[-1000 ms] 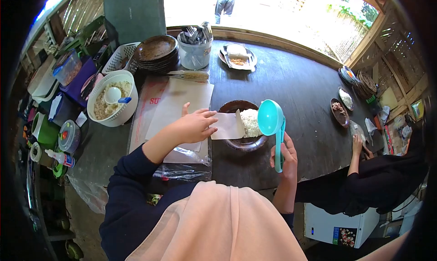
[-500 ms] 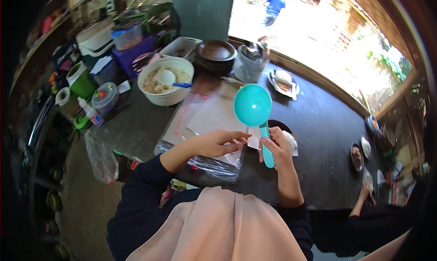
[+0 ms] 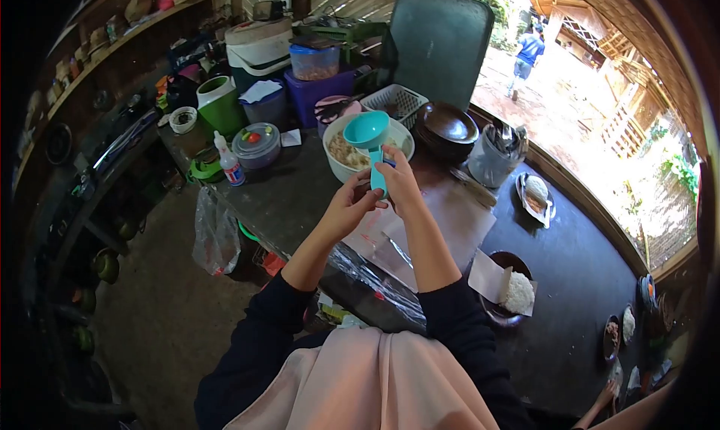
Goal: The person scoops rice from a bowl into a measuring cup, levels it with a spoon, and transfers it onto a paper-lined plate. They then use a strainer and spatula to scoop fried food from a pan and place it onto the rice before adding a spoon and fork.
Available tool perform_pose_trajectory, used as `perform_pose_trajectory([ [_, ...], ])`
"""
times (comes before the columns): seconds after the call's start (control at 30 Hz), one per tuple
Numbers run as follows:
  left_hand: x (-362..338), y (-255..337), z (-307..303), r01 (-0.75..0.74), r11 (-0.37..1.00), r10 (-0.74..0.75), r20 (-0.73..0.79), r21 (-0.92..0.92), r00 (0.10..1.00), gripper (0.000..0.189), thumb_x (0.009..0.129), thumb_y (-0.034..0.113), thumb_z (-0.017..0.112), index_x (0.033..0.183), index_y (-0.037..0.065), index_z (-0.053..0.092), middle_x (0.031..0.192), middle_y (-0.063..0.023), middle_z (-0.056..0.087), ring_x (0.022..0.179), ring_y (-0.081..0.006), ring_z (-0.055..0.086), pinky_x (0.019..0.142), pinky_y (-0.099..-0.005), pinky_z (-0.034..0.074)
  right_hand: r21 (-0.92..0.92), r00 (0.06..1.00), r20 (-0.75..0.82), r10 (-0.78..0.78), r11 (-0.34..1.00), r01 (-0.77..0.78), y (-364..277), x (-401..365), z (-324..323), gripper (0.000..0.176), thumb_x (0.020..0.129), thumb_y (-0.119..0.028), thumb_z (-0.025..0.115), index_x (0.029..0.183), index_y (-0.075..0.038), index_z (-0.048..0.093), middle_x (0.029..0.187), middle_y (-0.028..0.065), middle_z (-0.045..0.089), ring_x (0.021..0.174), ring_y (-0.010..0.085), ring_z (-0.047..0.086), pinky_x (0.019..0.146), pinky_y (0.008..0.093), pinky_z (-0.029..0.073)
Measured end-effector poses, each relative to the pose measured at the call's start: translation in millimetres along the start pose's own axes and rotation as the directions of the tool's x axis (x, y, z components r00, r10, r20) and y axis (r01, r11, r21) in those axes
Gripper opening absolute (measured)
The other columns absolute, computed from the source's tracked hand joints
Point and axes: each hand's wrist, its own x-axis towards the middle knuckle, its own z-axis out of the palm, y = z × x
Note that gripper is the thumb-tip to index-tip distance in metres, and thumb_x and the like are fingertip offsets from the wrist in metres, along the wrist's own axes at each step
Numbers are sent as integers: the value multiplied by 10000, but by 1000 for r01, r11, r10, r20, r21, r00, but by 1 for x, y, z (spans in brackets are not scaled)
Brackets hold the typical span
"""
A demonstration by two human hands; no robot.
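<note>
A turquoise scoop (image 3: 367, 130) with a round cup and a flat handle is held up over the near side of a white tub of rice (image 3: 337, 166). My right hand (image 3: 401, 181) is closed round its handle. At the handle's lower end, my left hand (image 3: 351, 205) grips with thumb and fingers. The scoop's cup hides part of the rice and most of what lies in the tub. Below my wrists, brown wrapping paper (image 3: 450, 224) and clear plastic (image 3: 375, 284) lie on the dark table.
To the right, a brown plate (image 3: 491, 314) bears paper and a mound of rice (image 3: 517, 293). Stacked brown plates (image 3: 448, 122) and a cutlery container (image 3: 491, 160) stand behind. Left are a spray bottle (image 3: 229, 160) and lidded tub (image 3: 256, 146). Another person's hand (image 3: 606, 394) is at far right.
My view has swung left. Both hands have carried the scoop from above the paper to the rice tub. My left hand, earlier apart from the handle, now holds it too.
</note>
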Motion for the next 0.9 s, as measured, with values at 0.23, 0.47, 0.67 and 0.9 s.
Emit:
perform_pose_trajectory([
  [0.23, 7, -1, -36, 98, 995, -98, -14, -24, 995, 435, 920, 213, 505, 1287, 6, 394, 1009, -64, 575, 859, -126, 608, 785, -247, 480, 226, 936, 199, 291, 915, -333, 10, 5, 17, 463, 828, -134, 512, 1260, -47, 369, 878, 88, 546, 605, 128, 529, 407, 255, 404],
  [0.47, 17, -5, -39, 206, 969, -206, 19, -136, 978, 431, 947, 252, 444, 1307, 22, 383, 1028, -65, 568, 881, -140, 601, 822, -283, 486, 211, 929, 144, 341, 907, -365, 1, 3, 12, 446, 865, -309, 535, 1205, -42, 422, 889, 101, 557, 578, 152, 584, 444, 240, 445],
  [0.67, 8, -14, -22, 158, 979, -160, -8, -131, 987, 459, 940, 221, 454, 1315, 11, 294, 1050, -106, 558, 925, -175, 587, 789, -306, 493, 255, 951, 141, 275, 918, -303, 6, -18, -2, 531, 891, -401, 504, 1279, -64, 371, 897, 127, 571, 622, 179, 629, 466, 245, 446],
  [0.9, -19, -27, 21, 58, 993, -56, 26, -103, 998, 302, 932, 145, 452, 1192, 30, 352, 1045, -110, 550, 929, -169, 587, 783, -301, 487, 140, 985, 97, 142, 978, -155, -7, -85, -28, 495, 914, -243, 508, 1324, -47, 313, 953, 122, 596, 710, 140, 616, 569, 248, 467],
])
